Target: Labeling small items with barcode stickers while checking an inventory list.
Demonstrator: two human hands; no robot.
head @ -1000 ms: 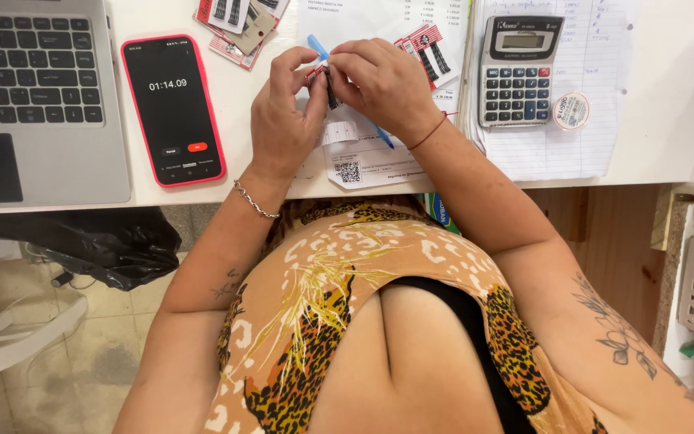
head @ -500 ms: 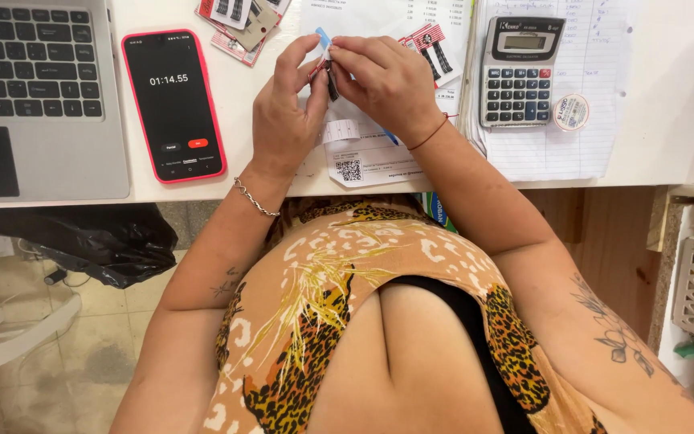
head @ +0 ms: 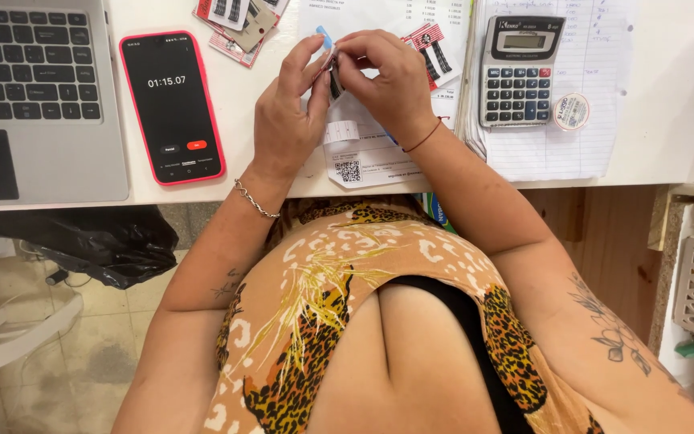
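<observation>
- I see my left hand (head: 287,120) and my right hand (head: 387,84) up close together over the white desk (head: 660,120).
- Both hands pinch one small thing (head: 332,71) between their fingertips. It is dark with a light blue tip, and I cannot tell what it is.
- The small thing is held just above a white paper slip (head: 355,157) with a square code on it.
- A phone (head: 172,104) with a red case lies flat to the left of my left hand. Its screen is dark and shows a timer.
- A grey laptop (head: 38,96) sits further left, near the phone.
- A grey calculator (head: 520,72) rests on lined paper (head: 596,137) to the right of my right hand.
- Little cards (head: 238,24) lie at the far edge of the desk.
</observation>
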